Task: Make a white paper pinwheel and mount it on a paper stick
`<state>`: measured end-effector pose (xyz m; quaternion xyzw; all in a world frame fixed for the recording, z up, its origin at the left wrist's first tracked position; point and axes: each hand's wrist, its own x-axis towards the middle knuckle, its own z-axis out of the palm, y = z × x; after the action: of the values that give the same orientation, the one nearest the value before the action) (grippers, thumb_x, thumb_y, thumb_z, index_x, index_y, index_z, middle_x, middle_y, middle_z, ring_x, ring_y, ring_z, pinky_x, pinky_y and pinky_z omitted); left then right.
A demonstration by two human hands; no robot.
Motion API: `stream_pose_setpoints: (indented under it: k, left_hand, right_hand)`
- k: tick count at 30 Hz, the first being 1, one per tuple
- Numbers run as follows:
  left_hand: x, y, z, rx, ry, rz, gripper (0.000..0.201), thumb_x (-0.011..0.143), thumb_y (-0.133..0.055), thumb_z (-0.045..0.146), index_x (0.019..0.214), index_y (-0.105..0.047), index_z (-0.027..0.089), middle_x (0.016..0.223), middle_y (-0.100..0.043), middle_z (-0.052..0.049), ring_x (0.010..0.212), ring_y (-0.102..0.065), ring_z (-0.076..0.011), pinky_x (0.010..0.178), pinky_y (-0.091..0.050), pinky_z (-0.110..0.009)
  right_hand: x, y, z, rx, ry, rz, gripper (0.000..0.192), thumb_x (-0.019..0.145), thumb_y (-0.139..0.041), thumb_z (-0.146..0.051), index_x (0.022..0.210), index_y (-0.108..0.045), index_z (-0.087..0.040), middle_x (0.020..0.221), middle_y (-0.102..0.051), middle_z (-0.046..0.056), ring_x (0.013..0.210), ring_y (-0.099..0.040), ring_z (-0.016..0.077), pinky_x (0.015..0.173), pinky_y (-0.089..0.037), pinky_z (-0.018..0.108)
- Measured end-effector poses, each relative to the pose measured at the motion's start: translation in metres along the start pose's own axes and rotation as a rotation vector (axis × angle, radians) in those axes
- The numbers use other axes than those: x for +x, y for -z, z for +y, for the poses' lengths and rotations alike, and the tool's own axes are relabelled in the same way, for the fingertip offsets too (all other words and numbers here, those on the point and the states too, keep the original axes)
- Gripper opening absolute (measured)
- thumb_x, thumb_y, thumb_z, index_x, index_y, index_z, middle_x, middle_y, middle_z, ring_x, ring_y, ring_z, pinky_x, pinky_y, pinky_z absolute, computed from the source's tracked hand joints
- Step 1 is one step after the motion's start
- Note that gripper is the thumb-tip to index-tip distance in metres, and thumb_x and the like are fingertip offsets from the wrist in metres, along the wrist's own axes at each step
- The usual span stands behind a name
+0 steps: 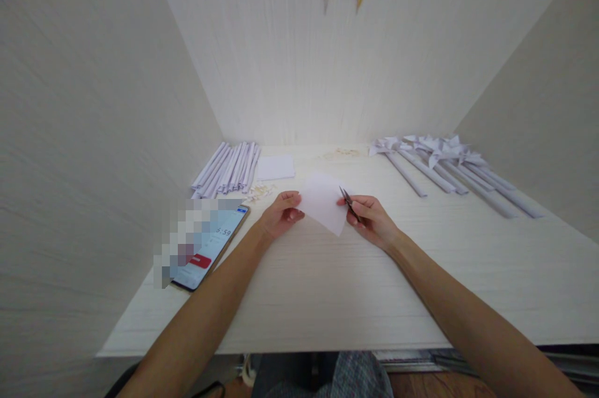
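Observation:
Between my hands, above the table, is a square sheet of white paper, turned slightly askew. My left hand pinches its left edge between thumb and fingers. In my right hand is a pair of dark thread snips, its pointed blades aimed up and away from me. The fingertips of that hand also reach the paper's right edge; whether they grip it is hard to tell. The blades lie by the paper's right side, and I see no cut in the sheet.
Rolled paper tubes are piled at the back left, beside a white paper stack and small pale bits. A phone lies at left. Paper pinwheels on tubes lie at back right. Walls enclose the table.

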<state>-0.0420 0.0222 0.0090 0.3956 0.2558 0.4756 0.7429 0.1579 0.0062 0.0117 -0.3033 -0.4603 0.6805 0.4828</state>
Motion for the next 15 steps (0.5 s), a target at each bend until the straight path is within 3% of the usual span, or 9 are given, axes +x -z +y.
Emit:
stream_pose_setpoints:
  k: [5, 10, 13, 15]
  left_hand:
    - [-0.001, 0.007, 0.008, -0.152, -0.058, -0.037, 0.034, 0.054, -0.074, 0.028, 0.043, -0.046, 0.012, 0.037, -0.035, 0.006, 0.034, -0.029, -0.0001, 0.032, -0.014, -0.011]
    - [0.001, 0.003, 0.003, 0.090, 0.136, 0.052, 0.044, 0.057, -0.065, 0.054, 0.046, -0.052, 0.013, 0.040, -0.044, 0.002, 0.035, -0.035, -0.0049, 0.033, -0.020, -0.018]
    - [0.000, -0.004, -0.002, 0.221, 0.211, 0.077, 0.042, 0.047, -0.070, 0.052, 0.049, -0.056, 0.013, 0.043, -0.051, 0.000, 0.038, -0.042, -0.0079, 0.037, -0.024, -0.021]
    - [-0.002, -0.007, -0.003, 0.300, 0.262, 0.059, 0.034, 0.042, -0.074, 0.040, 0.049, -0.057, 0.012, 0.042, -0.051, 0.000, 0.038, -0.042, -0.0078, 0.038, -0.022, -0.021]
  right_hand:
    - [-0.001, 0.007, -0.001, 0.011, 0.004, -0.034, 0.033, 0.053, -0.075, -0.042, 0.070, -0.068, -0.014, 0.037, -0.045, -0.004, 0.035, -0.029, 0.0025, 0.034, -0.009, 0.019]
    - [-0.003, 0.007, 0.002, -0.073, -0.149, -0.200, 0.034, 0.050, -0.077, -0.038, 0.069, -0.070, -0.011, 0.044, -0.051, -0.002, 0.037, -0.033, 0.0027, 0.035, -0.014, 0.020]
    - [-0.003, 0.004, 0.003, -0.118, -0.220, -0.282, 0.032, 0.050, -0.077, -0.036, 0.070, -0.070, -0.012, 0.051, -0.057, 0.000, 0.037, -0.032, 0.0022, 0.035, -0.014, 0.020]
    - [-0.003, 0.004, 0.003, -0.133, -0.239, -0.314, 0.030, 0.052, -0.077, -0.035, 0.070, -0.070, -0.012, 0.045, -0.054, -0.002, 0.036, -0.030, 0.0022, 0.035, -0.013, 0.021]
